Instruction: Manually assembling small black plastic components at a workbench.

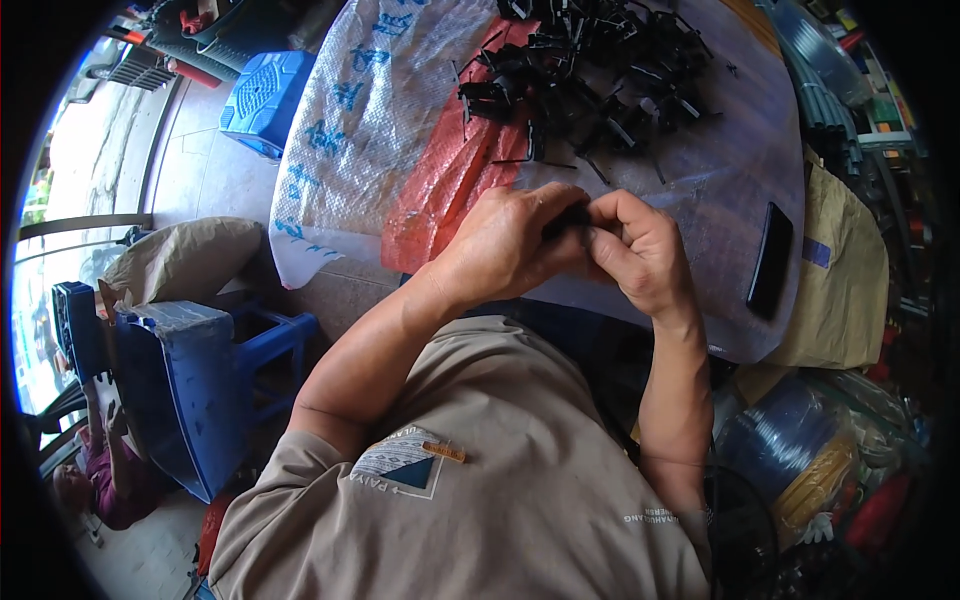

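Both hands meet over the near edge of the table. Between the fingers of my left hand (515,240), which are curled shut, sits a small black part (566,219), mostly hidden. My right hand (645,255) pinches at the same part with thumb and forefinger. Beyond the hands lies a heap of black plastic parts (590,85), tangled together, with thin black strips sticking out of it. The heap rests on a sheet of white and red woven plastic (400,150) spread over the table.
A black phone (770,262) lies at the table's right side. Brown paper sacking (845,270) hangs beyond that edge. Blue plastic stools (265,100) stand at the left, near a blue bin (195,380). Wrapped coils (790,445) sit low at the right. Another person (110,470) is at far left.
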{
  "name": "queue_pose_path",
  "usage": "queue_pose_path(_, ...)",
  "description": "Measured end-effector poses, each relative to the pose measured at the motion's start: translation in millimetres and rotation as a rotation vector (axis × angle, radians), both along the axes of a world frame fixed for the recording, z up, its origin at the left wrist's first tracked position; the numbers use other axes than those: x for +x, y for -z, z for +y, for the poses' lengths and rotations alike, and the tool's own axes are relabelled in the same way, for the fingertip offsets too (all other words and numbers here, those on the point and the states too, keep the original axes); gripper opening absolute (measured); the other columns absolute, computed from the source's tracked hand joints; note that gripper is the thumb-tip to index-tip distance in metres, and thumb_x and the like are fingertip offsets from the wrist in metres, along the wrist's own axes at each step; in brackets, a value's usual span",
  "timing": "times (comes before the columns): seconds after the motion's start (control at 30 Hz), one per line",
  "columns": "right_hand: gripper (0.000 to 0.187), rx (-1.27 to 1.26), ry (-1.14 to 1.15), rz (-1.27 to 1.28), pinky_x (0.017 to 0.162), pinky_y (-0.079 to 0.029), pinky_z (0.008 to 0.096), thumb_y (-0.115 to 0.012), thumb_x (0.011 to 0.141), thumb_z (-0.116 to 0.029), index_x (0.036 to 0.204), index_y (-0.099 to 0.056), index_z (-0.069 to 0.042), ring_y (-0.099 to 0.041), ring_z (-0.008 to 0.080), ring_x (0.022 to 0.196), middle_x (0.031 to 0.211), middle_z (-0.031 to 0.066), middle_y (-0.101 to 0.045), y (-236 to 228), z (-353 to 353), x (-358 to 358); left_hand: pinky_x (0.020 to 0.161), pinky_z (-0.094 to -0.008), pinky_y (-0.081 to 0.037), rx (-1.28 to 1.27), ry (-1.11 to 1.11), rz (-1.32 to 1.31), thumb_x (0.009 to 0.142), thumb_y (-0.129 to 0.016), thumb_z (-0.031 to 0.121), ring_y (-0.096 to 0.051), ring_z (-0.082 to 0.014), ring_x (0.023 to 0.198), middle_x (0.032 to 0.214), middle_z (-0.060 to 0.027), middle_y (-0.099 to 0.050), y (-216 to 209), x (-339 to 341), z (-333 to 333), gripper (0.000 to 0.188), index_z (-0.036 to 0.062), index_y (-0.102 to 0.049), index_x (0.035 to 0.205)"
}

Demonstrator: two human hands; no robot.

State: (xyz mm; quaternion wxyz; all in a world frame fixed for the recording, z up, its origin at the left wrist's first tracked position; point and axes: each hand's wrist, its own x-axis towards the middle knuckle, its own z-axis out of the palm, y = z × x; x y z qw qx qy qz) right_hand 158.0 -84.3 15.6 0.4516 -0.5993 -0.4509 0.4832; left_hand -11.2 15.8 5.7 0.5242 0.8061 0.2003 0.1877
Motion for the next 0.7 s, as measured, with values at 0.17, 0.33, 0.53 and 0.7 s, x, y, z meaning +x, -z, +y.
queue_pose_path(0.17, 0.012, 0.133, 0.128, -0.188, 0.065, -0.049, 0.0237, -0.062, 0.088, -0.005, 0.099, -0.061, 0.001, -0.06, 0.0078, 0.071, 0.077, 0.0048, -0.065, 3.7, 11.5, 0.1, 0.057, -0.0238, -0.048, -0.951, -0.046, -0.233, 0.091, -0.055, 0.019, -0.063, -0.0142, 0.071, 0.085, -0.0075, -0.066, 10.0, 0.5, 18.2, 0.03, 0.0014, -0.058, 0.115)
queue_pose_path(0.33, 0.01, 0.346, 0.308, -0.934, 0.066, -0.049, 0.0394, -0.061, 0.085, -0.002, 0.095, -0.059, -0.002, -0.06, 0.0349, 0.077, 0.092, 0.0154, -0.057, 42.8, 20.1, -2.6, 0.046, -0.0284, -0.047, -1.346, -0.102, -0.521, 0.091, -0.061, 0.024, -0.065, -0.0211, 0.064, 0.083, -0.0095, -0.063, 16.5, 11.0, 32.4, 0.018, 0.0067, -0.057, 0.094)
queue_pose_path(0.53, 0.01, 0.421, 0.315, -1.019, 0.071, -0.047, 0.0411, -0.053, 0.086, 0.005, 0.096, -0.052, 0.001, -0.058, 0.0384, 0.083, 0.093, 0.0183, -0.055, 29.9, 6.0, -6.1, 0.053, -0.0243, -0.046, -0.472, -0.318, -0.02, 0.087, -0.063, 0.016, -0.062, -0.0091, 0.066, 0.088, -0.007, -0.069, -28.0, 23.0, 26.2, 0.023, 0.0027, -0.065, 0.106)
queue_pose_path(0.7, 0.022, 0.649, 0.291, -0.936, 0.073, -0.049, 0.0373, -0.056, 0.083, 0.005, 0.104, -0.054, -0.002, -0.058, 0.0334, 0.089, 0.097, 0.0157, -0.056, 14.1, -0.3, -1.0, 0.064, -0.0239, -0.048, -0.208, -0.243, 0.023, 0.084, -0.064, 0.015, -0.06, -0.0083, 0.074, 0.089, -0.0081, -0.068, -32.7, 29.2, 17.5, 0.037, -0.0041, -0.063, 0.116)
